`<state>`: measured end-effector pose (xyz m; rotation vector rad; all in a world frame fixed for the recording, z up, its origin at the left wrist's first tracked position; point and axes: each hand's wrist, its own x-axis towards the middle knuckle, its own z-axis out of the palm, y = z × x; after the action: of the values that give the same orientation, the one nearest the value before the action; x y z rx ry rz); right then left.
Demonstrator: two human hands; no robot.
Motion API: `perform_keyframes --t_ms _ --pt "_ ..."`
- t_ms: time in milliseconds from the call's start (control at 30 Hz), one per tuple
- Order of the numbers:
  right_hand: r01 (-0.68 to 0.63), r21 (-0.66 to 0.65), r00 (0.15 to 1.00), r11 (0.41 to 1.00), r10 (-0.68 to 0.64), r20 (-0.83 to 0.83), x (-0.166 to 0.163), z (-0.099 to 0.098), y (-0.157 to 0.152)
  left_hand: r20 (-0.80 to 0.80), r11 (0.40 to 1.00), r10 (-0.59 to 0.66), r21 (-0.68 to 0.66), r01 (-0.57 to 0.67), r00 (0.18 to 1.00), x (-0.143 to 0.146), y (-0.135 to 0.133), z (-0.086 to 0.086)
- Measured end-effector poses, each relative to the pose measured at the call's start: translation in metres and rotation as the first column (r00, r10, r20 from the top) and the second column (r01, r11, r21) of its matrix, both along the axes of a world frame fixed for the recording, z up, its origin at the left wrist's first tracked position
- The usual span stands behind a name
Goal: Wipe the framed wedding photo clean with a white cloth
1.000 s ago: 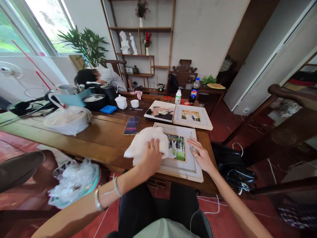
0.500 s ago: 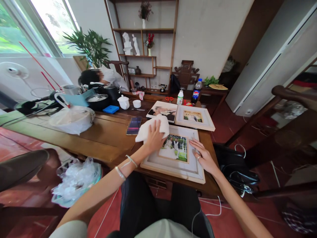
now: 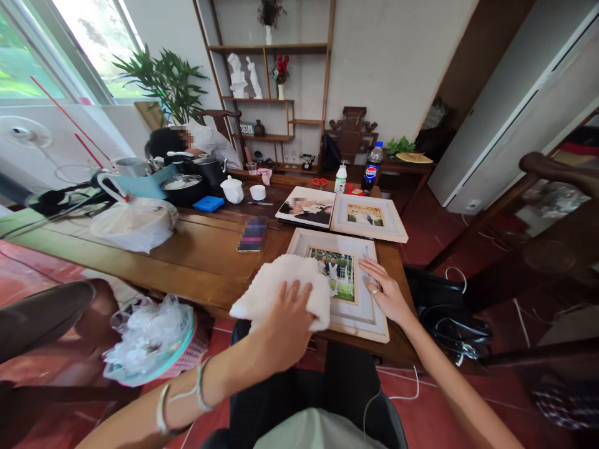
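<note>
My left hand [image 3: 285, 324] presses on a white cloth [image 3: 276, 284], its fingers curled over the top. The cloth covers the lower left corner of a pale picture frame [image 3: 339, 319] lying flat on the wooden table. A photo [image 3: 344, 280] of two people outdoors shows in the frame's middle, partly hidden by the cloth. On the frame's right border rests my right hand [image 3: 384, 290], fingers stretched out and a ring on one of them. Behind it lie a second framed picture [image 3: 393, 218] and a white-edged photo panel [image 3: 304, 202].
A phone [image 3: 251, 234] lies left of the frame. Farther back stand a white teapot [image 3: 233, 190], a small white bottle [image 3: 341, 179] and a cola bottle [image 3: 372, 167]. Left are a bagged bundle [image 3: 133, 221] and a person [image 3: 206, 140] leaning over. A basket of plastic bags [image 3: 150, 340] stands below.
My left hand has drawn the cloth down toward me, from the frame's upper left edge to its lower left corner. My right hand has stayed on the right border.
</note>
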<state>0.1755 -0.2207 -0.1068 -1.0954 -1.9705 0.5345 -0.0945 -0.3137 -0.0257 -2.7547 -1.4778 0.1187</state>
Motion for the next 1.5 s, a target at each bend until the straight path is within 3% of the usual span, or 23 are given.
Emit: perform_keyframes --t_ms 67,133,367,467,533,600,700,900,1000,1067,1133,1267,1400,1500 --pt "-0.009 0.004 1.000 1.000 0.009 0.014 0.001 0.001 0.000 0.036 1.000 -0.011 0.022 0.010 0.999 0.001 -0.010 -0.005" --pt "-0.014 0.009 1.000 1.000 0.014 0.024 0.001 0.002 0.000 0.071 0.998 -0.004 0.067 0.000 0.997 0.002 -0.001 -0.013" --pt "-0.049 0.024 0.999 0.998 0.049 0.022 0.001 0.002 0.000 0.139 0.939 0.162 0.281 -0.196 0.977 0.012 0.104 -0.031" --pt "-0.042 0.022 0.999 0.999 0.042 0.017 0.002 0.001 0.000 0.131 0.942 0.123 0.296 -0.157 0.984 0.017 0.137 -0.030" --pt "-0.035 0.018 0.999 0.999 0.035 0.010 0.002 0.000 0.001 0.082 0.958 0.085 0.267 -0.104 0.993 0.021 0.144 -0.028" --pt "-0.029 0.018 1.000 0.999 0.029 -0.003 0.002 -0.001 0.002 0.026 0.972 0.063 0.224 -0.068 0.998 0.024 0.139 -0.026" --pt "-0.002 0.017 1.000 1.000 0.003 -0.019 0.001 -0.003 0.002 -0.041 0.990 0.034 0.135 -0.028 0.999 0.026 0.111 -0.017" --pt "0.011 0.007 1.000 1.000 -0.011 0.010 0.000 -0.003 0.000 -0.004 0.987 -0.145 -0.068 0.145 0.989 0.020 0.011 0.015" --pt "0.004 0.009 1.000 1.000 -0.004 0.021 0.000 -0.001 -0.001 0.030 0.985 -0.157 -0.070 0.158 0.987 0.020 -0.020 0.013" --pt "-0.008 0.018 1.000 1.000 0.007 0.026 0.000 -0.001 -0.001 0.047 0.993 -0.116 -0.020 0.117 0.992 0.023 -0.020 0.004" --pt "-0.020 0.029 0.999 0.999 0.019 0.032 0.000 -0.001 0.000 0.061 0.998 -0.060 0.036 0.057 0.996 0.027 -0.003 -0.007" --pt "-0.041 0.049 0.999 0.998 0.040 0.031 0.002 -0.002 0.001 0.103 0.992 0.044 0.109 -0.055 0.994 0.037 0.057 -0.025" --pt "-0.060 0.051 0.998 0.997 0.059 0.025 0.002 -0.002 0.002 0.136 0.969 -0.003 0.244 -0.031 0.991 0.050 0.110 -0.033" --pt "-0.048 0.048 0.999 0.998 0.047 0.012 0.001 -0.002 0.001 0.105 0.968 -0.040 0.252 0.012 0.994 0.058 0.125 -0.031"
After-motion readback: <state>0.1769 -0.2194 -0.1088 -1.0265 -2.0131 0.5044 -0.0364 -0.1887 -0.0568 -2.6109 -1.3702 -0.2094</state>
